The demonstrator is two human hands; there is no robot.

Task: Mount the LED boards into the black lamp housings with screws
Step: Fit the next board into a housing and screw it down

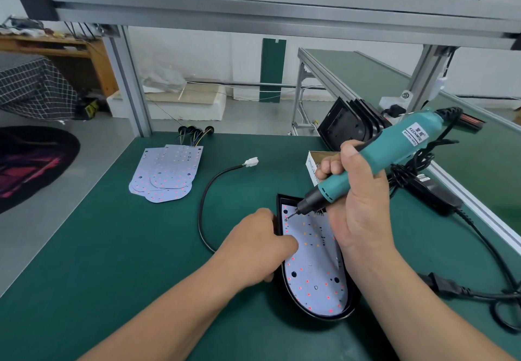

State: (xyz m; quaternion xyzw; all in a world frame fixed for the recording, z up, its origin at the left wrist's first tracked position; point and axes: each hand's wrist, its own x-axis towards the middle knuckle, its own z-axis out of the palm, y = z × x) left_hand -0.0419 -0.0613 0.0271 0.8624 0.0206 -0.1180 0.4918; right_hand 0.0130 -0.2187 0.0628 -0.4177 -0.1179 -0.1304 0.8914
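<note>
led board [313, 262], apparently seated, partly behind right hand [359, 208].

Bare hands and forearms of one person

The left hand [262, 245] and the right hand [358, 200] are seen uncovered, and the left forearm [174, 312] and the right forearm [417, 304] are shown bare to the lower edge of the view. The knuckles [260, 215] are outlined as rounded ridges on the back of the left hand. Fine creases are marked across the right wrist [366, 248].
</note>
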